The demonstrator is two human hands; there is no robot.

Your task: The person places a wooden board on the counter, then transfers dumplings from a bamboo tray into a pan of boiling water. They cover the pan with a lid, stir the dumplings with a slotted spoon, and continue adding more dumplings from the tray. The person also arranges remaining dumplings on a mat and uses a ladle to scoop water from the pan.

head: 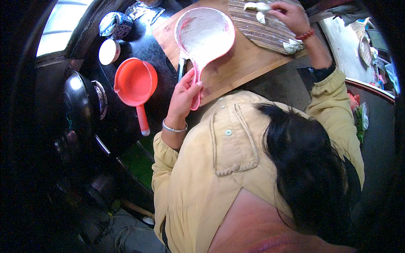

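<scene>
My left hand (185, 95) grips the handle of a pink plastic ladle (205, 33), whose wide bowl holds white powder that looks like flour. The bowl is over a wooden board (250, 63). My right hand (286, 15) is at the upper right, above a round mat of thin slats (253, 30), with its fingertips at a white piece that looks like dough. Whether they pinch it is unclear. Beside the fingers lie more white pieces (260, 17), and a small cluster of them (292, 46) rests near the mat's lower right edge. A knife-like handle (182, 68) shows partly under the ladle.
Left of the board, a red plastic dipper (134, 82) stands on the dark counter, near a white cup (109, 52) and a blue-and-white patterned pot (116, 26). A dark wok (77, 98) is farther left. Green vegetables (359, 121) lie on a surface at the right.
</scene>
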